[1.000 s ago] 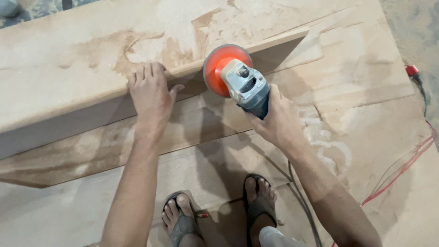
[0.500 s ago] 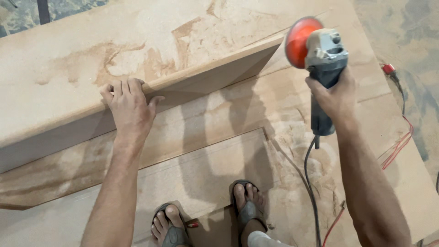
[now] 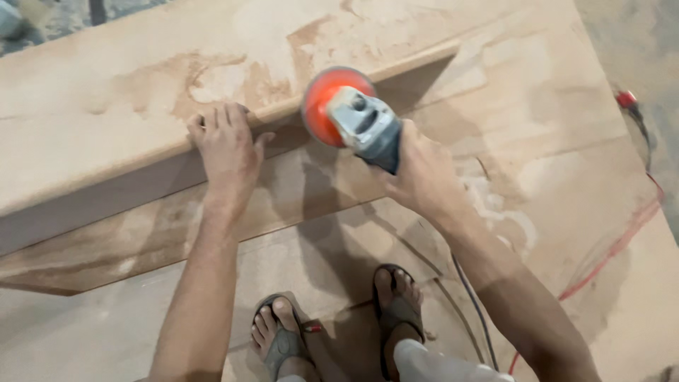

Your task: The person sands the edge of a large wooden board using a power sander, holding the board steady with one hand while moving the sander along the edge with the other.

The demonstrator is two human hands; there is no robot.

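My right hand point(image 3: 421, 177) grips the dark body of an angle grinder point(image 3: 362, 126) with a grey head. Its orange sanding disc point(image 3: 320, 106) presses against the front edge of a raised dusty wooden board point(image 3: 106, 134). My left hand point(image 3: 225, 150) rests flat on that same edge, fingers hooked over the top, a short way left of the disc. The grinder's dark cord point(image 3: 470, 304) trails down past my right forearm.
Flat wooden sheets point(image 3: 537, 120) covered in sawdust lie under the raised board. My two sandalled feet point(image 3: 339, 325) stand on a lower sheet. A red cable point(image 3: 622, 240) with a red plug point(image 3: 625, 98) runs along the right side.
My right hand swung the grinder away to the upper right, off the board, then brought it back left so the disc meets the edge again. My left hand stayed on the edge.
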